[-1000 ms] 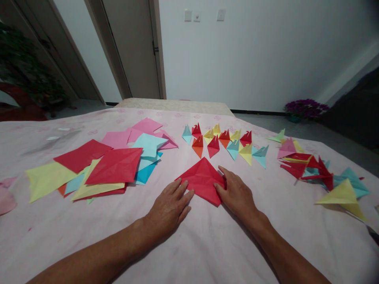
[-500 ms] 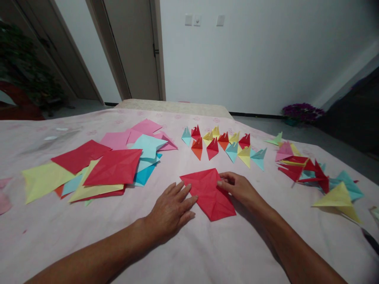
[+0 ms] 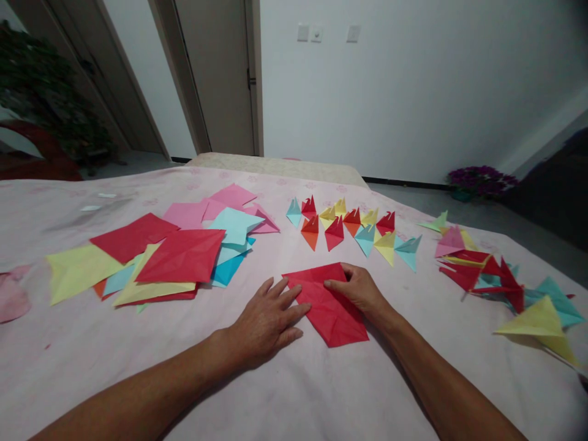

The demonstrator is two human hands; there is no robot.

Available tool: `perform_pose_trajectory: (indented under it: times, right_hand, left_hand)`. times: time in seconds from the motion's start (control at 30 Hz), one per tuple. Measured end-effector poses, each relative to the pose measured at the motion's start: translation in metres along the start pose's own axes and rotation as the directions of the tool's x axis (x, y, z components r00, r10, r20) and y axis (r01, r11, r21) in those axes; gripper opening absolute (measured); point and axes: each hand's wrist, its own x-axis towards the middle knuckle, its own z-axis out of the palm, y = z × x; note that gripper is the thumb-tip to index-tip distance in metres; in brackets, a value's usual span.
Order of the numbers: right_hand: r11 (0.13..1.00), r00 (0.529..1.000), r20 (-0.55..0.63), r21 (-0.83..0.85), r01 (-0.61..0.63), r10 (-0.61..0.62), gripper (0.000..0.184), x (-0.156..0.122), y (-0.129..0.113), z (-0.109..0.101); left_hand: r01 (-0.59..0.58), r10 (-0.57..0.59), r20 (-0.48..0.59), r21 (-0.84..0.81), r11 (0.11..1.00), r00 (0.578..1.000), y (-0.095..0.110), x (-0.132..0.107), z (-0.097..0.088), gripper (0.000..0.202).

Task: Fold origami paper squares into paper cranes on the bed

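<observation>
A creased sheet of red paper (image 3: 328, 306) lies on the cloth in front of me, its corners pointing roughly toward and away from me. My left hand (image 3: 271, 318) rests flat beside it with spread fingers, and the fingertips touch its left edge. My right hand (image 3: 361, 291) pinches the paper's upper right edge, thumb on top and the other fingers behind or underneath, partly hidden. Just beyond the sheet stand several small folded paper cranes (image 3: 334, 231) in red, orange, yellow and light blue.
Overlapping coloured paper sheets (image 3: 179, 257) lie to the left. Partly folded paper pieces (image 3: 505, 282) are heaped on the right. A pale pink cloth (image 3: 257, 404) covers the table. Beyond it are a door (image 3: 215, 73), a white wall and purple flowers (image 3: 480, 179).
My right thumb has slid left over the red paper, and the hand now grips its upper right edge. My left hand has barely moved. The whole view has shifted slightly.
</observation>
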Motion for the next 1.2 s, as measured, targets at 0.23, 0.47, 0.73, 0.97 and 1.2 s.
perform_pose_trajectory:
  times: [0.23,0.47,0.73,0.97,1.2]
  right_hand:
    - [0.903,0.948,0.039,-0.294,0.314,-0.317,0.015,-0.004,0.004,0.0]
    - [0.724,0.821,0.142,-0.407,0.557,-0.553,0.041,-0.013,0.0,-0.001]
    - [0.604,0.733,0.234,-0.438,0.666,-0.639,0.063,-0.015,0.001,-0.004]
    - [0.603,0.745,0.249,-0.458,0.653,-0.618,0.066,-0.017,0.0,-0.003]
    - [0.598,0.743,0.26,-0.46,0.657,-0.617,0.058,-0.018,-0.001,-0.005]
  left_hand:
    - [0.046,-0.046,-0.015,-0.006,0.999,0.999,0.0,0.002,0.0,0.042]
    - [0.065,-0.065,-0.051,-0.005,0.998,0.997,-0.001,0.004,-0.001,0.038]
    - [0.103,-0.105,-0.047,-0.035,0.994,0.993,0.0,0.007,-0.006,0.034]
    - [0.119,-0.119,-0.066,0.0,0.993,0.991,-0.004,0.004,-0.002,0.038]
    - [0.097,-0.096,-0.019,0.042,0.994,0.995,-0.006,0.007,-0.002,0.04]
